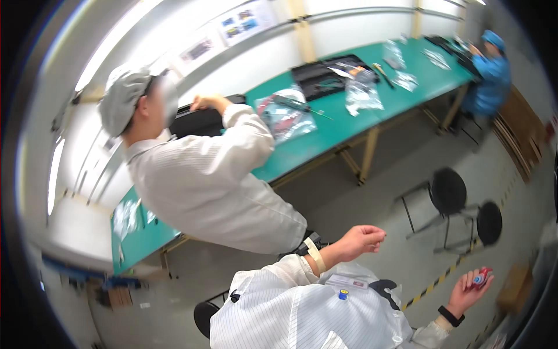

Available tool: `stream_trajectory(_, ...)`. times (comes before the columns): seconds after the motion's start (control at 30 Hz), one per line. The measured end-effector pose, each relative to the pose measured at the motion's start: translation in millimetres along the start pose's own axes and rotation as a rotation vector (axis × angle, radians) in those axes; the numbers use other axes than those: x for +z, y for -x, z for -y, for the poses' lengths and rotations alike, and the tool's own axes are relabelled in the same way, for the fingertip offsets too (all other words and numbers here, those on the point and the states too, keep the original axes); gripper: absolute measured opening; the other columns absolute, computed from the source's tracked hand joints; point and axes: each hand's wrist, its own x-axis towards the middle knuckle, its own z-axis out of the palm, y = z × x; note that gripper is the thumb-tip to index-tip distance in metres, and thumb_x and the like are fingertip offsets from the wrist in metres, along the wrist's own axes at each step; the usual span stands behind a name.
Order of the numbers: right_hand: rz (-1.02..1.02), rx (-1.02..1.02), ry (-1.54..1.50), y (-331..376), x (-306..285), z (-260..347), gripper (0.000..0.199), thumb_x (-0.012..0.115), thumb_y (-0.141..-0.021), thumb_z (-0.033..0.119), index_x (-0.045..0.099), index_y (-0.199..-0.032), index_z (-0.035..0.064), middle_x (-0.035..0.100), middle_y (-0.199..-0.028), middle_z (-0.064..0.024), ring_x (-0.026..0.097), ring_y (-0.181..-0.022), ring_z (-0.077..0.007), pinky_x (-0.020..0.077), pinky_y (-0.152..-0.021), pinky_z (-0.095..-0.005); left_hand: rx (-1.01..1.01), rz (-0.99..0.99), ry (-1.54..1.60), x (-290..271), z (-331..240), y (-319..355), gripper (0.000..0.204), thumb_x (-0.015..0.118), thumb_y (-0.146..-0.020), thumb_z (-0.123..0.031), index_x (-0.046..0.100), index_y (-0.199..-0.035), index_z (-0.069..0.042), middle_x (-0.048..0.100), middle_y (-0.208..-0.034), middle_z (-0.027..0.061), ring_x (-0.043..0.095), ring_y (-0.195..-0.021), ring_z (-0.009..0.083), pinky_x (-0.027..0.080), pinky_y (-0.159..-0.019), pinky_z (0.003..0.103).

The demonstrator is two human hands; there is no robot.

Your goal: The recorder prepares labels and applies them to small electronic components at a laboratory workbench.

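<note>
My left hand (361,242), with a beige band at its wrist, is held out in front of my white striped coat (279,311). Its fingertips are pinched together; whether something small is between them I cannot make out. Lower and to the right, my right hand (466,291) is closed round a small red object (483,278) with a blue-and-white round end, its kind unclear. A black band circles that wrist. Both hands are in the air over the floor, apart from the workbench.
A co-worker in a white coat (197,186) stands close at the left, by a long green workbench (325,136) with plastic bags, black cases and tools. Another person in blue (491,75) is at its far end. Black stools (448,191) stand at the right; cardboard (517,131) leans behind.
</note>
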Motion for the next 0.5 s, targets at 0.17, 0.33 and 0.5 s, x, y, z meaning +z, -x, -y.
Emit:
stream_trajectory(0.17, 0.16, 0.244, -0.076, -155, -11, -57, 0.039, 0.055, -0.109, 0.04, 0.054, -0.105, 0.001, 0.049, -0.075, -0.0057, 0.039, -0.052, -0.0132, 0.0345, -0.047, -0.0257, 0.156, -0.226, 0.139, -2, -48, -13, 0.017, 0.071, -0.1, -0.013, 0.067, -0.114, -0.004, 0.068, -0.104, 0.0038, 0.067, -0.089, 0.0128, 0.059, -0.086, 0.032)
stream_trajectory(0.33, 0.307, 0.483, 0.0, -291, 68, -155, 0.042, 0.057, -0.107, 0.043, 0.055, -0.102, 0.0013, 0.053, -0.079, -0.007, 0.043, -0.053, -0.0134, 0.0328, -0.044, -0.0259, 0.396, -0.476, 0.3, -25, -68, -21, 0.016, 0.07, -0.097, -0.006, 0.066, -0.112, -0.005, 0.07, -0.107, 0.0072, 0.069, -0.093, 0.0158, 0.06, -0.088, 0.034)
stream_trajectory(0.5, 0.489, 0.67, 0.101, -374, 178, -272, 0.038, 0.058, -0.107, 0.042, 0.058, -0.109, 0.0043, 0.058, -0.081, -0.0056, 0.042, -0.054, -0.0125, 0.0331, -0.046, -0.0257, 0.614, -0.617, 0.454, -26, -93, -19, 0.015, 0.069, -0.098, -0.004, 0.067, -0.113, -0.005, 0.071, -0.106, 0.0079, 0.071, -0.094, 0.0173, 0.06, -0.089, 0.034)
